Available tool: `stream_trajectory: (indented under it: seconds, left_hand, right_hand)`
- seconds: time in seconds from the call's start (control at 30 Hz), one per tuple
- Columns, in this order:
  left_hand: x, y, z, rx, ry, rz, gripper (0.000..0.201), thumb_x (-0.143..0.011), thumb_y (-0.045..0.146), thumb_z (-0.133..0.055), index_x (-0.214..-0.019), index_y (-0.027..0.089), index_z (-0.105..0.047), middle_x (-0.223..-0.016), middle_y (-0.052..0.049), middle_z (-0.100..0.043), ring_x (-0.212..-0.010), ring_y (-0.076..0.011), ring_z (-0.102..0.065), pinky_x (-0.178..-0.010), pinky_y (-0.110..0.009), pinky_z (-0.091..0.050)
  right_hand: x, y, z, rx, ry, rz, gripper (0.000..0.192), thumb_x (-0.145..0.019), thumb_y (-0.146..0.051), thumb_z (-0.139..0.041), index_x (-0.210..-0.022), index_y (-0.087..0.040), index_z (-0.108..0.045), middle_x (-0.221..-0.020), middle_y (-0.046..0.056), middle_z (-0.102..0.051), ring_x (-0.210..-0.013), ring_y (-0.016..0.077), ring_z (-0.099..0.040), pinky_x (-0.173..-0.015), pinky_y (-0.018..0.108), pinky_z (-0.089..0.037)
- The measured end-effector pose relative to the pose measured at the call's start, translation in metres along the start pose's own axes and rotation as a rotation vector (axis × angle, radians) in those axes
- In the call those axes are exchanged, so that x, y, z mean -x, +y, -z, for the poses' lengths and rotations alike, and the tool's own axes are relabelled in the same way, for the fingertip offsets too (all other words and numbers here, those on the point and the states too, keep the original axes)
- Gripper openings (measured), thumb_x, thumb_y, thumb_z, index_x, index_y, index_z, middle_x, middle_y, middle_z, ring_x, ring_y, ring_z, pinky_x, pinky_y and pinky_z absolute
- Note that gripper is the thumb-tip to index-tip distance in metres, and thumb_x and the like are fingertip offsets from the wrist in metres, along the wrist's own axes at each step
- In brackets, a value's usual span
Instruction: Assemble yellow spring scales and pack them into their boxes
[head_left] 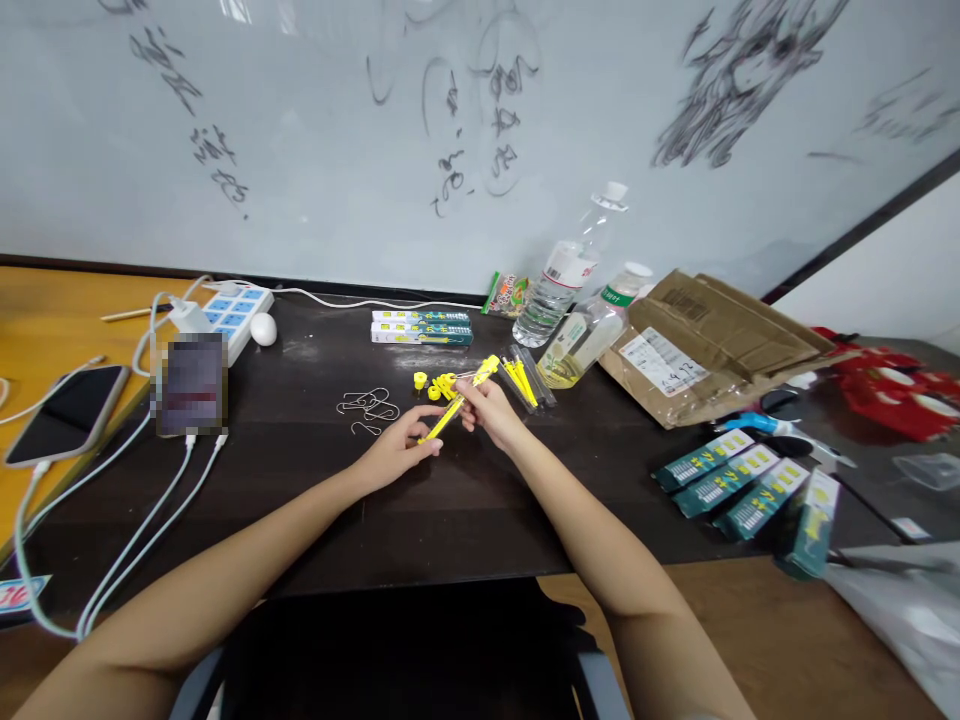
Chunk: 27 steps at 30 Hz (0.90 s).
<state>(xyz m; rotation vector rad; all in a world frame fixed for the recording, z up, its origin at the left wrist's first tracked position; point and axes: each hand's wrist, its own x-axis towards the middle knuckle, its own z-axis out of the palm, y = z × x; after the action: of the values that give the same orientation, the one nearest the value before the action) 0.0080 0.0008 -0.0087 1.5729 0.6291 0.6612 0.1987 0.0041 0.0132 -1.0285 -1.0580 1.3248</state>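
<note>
While my left hand (397, 447) pinches the low end of a yellow tool (444, 417) above the dark desk (420, 500), my right hand (486, 405) pinches its upper part, probably; wire hooks (367, 408) lie just left.

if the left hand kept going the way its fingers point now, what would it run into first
Probably the right hand: the left hand points up and right along the slim yellow plastic tool both hands hold. Past that lie small yellow plastic rings, though depth is unclear.
</note>
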Motion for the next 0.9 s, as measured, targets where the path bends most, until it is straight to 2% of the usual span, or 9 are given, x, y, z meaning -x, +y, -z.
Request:
stream_trajectory:
  seconds: [0.1,0.2,0.3,0.4,0.6,0.7,0.8,0.9]
  left_hand:
    - [0.0,0.002,0.0,0.016,0.018,-0.017,0.052,-0.082,0.031,-0.062,-0.128,0.02,-0.042,-0.079,0.002,-0.059,-0.057,-0.0062,-0.05,-0.055,-0.018,-0.039]
    - [-0.001,0.001,-0.001,0.098,-0.009,0.013,0.051,-0.087,0.032,-0.053,-0.133,0.021,-0.033,-0.099,-0.005,-0.061,-0.052,-0.0053,-0.053,-0.049,-0.02,-0.04]
    - [-0.001,-0.003,-0.003,0.151,-0.015,0.014,0.05,-0.09,0.03,-0.048,-0.135,0.022,-0.029,-0.113,-0.012,-0.059,-0.063,-0.0093,-0.064,-0.06,-0.024,-0.049]
    - [0.0,-0.006,-0.006,0.122,-0.011,0.015,0.051,-0.089,0.029,-0.05,-0.135,0.02,-0.03,-0.11,-0.012,-0.061,-0.07,-0.0115,-0.066,-0.069,-0.028,-0.052]
    - [0.002,-0.008,-0.01,0.024,-0.029,0.051,0.053,-0.085,0.029,-0.057,-0.133,0.021,-0.036,-0.097,-0.005,-0.058,-0.059,-0.0103,-0.066,-0.059,-0.025,-0.053]
    - [0.003,-0.009,-0.011,0.009,-0.038,0.061,0.051,-0.082,0.028,-0.06,-0.129,0.021,-0.042,-0.1,-0.003,-0.053,-0.057,-0.0091,-0.065,-0.055,-0.023,-0.053]
    - [0.002,-0.011,-0.012,0.015,-0.048,0.072,0.047,-0.081,0.029,-0.061,-0.125,0.019,-0.047,-0.102,-0.003,-0.05,-0.058,-0.0091,-0.066,-0.054,-0.021,-0.053]
    - [0.002,-0.012,-0.013,0.02,-0.052,0.081,0.046,-0.082,0.03,-0.061,-0.123,0.018,-0.047,-0.101,-0.003,-0.049,-0.06,-0.0097,-0.067,-0.055,-0.022,-0.054]
  right_hand:
    - [-0.001,0.001,0.002,-0.009,0.008,0.011,0.039,-0.07,-0.051,-0.07,-0.074,-0.018,-0.049,-0.047,-0.011,-0.036,-0.037,0.0036,-0.033,-0.034,0.017,-0.033]
    - [-0.005,0.002,0.006,-0.07,0.092,0.048,0.04,-0.07,-0.052,-0.07,-0.074,-0.019,-0.048,-0.049,-0.01,-0.037,-0.037,0.0036,-0.034,-0.034,0.016,-0.032]
    - [-0.008,0.003,0.008,-0.123,0.191,0.06,0.038,-0.069,-0.05,-0.071,-0.075,-0.02,-0.048,-0.049,-0.01,-0.039,-0.038,0.0043,-0.035,-0.034,0.017,-0.032]
    - [-0.009,0.005,0.006,-0.143,0.217,0.083,0.035,-0.068,-0.045,-0.072,-0.074,-0.019,-0.05,-0.05,-0.009,-0.04,-0.039,0.0045,-0.036,-0.034,0.017,-0.033]
    - [-0.008,0.001,0.004,-0.159,0.201,0.167,0.032,-0.068,-0.042,-0.072,-0.08,-0.019,-0.055,-0.059,-0.007,-0.046,-0.043,0.0047,-0.039,-0.034,0.017,-0.034]
    - [-0.009,-0.006,0.011,-0.208,0.187,0.209,0.035,-0.074,-0.052,-0.065,-0.084,-0.02,-0.054,-0.059,-0.006,-0.048,-0.041,0.0055,-0.039,-0.034,0.018,-0.034]
    - [-0.011,-0.012,0.02,-0.239,0.168,0.178,0.044,-0.08,-0.063,-0.051,-0.082,-0.019,-0.054,-0.053,-0.006,-0.049,-0.038,0.0064,-0.04,-0.035,0.018,-0.035]
    - [-0.012,-0.012,0.024,-0.279,0.124,0.09,0.052,-0.082,-0.068,-0.043,-0.084,-0.018,-0.056,-0.051,-0.004,-0.051,-0.036,0.0071,-0.041,-0.034,0.019,-0.035]
